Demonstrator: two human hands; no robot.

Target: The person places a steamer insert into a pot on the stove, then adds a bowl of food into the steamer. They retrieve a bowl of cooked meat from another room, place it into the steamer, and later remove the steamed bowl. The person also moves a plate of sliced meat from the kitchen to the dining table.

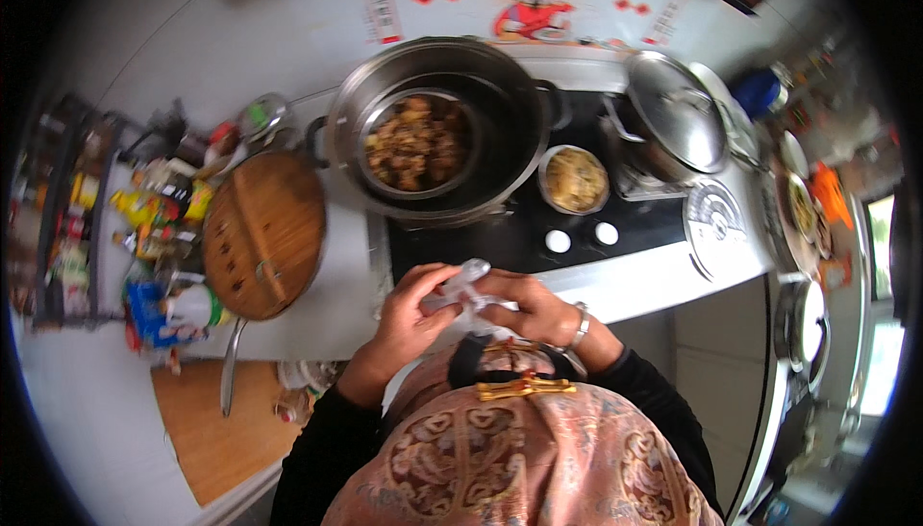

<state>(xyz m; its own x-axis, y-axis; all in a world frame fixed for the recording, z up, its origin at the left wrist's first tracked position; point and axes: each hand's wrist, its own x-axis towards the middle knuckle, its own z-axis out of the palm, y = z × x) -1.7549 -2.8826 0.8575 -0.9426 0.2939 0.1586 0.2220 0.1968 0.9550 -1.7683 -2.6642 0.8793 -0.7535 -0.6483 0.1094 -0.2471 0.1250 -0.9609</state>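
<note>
Close in front of my body, both hands hold a crumpled piece of clear plastic (469, 291), perhaps a bag or film. My left hand (414, 313) pinches its left side between thumb and fingers. From the right, the bent fingers of my right hand (526, 306) grip it; a silver bangle circles that wrist. Beyond the hands stands a large steel pot (440, 209) without its lid, with a smaller metal bowl of browned food pieces (418, 144) inside. Right of the pot, a bowl of pale yellowish food (575, 178) rests on the black cooktop (490, 241).
A round wooden lid (267, 237) covers a pan at left, its metal handle jutting forward. Bottles (155, 198) and a rack crowd the far left. At right are a lidded steel pot (678, 118), a round perforated metal plate (716, 227) and two white knobs (557, 241).
</note>
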